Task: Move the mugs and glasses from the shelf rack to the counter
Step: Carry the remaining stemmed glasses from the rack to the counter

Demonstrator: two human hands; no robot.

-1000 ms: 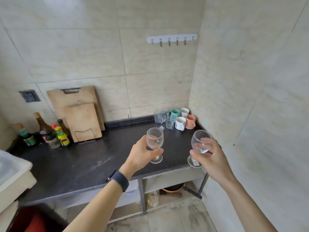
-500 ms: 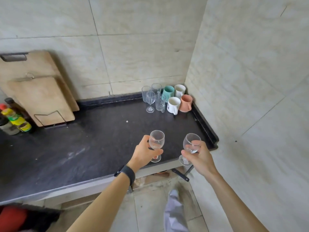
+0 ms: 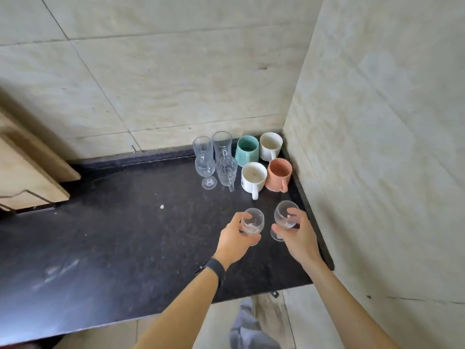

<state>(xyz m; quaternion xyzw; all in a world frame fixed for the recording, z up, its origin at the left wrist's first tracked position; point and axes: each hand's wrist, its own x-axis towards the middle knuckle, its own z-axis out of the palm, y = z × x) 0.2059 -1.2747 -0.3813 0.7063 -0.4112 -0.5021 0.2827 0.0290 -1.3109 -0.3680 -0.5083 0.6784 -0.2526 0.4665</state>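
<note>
Counter [image 3: 120, 238]: four mugs [image 3: 261, 167], six glasses [image 3: 216, 159].

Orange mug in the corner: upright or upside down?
Upright. The orange mug stands on the counter with its open mouth facing up, interior visible, handle toward the camera.

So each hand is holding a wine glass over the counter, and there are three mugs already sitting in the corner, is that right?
Not quite: the head view shows four mugs in the corner, a teal mug, a cream mug, a white mug and an orange mug. The rest holds: the left hand and right hand each hold a wine glass over the counter.
</note>
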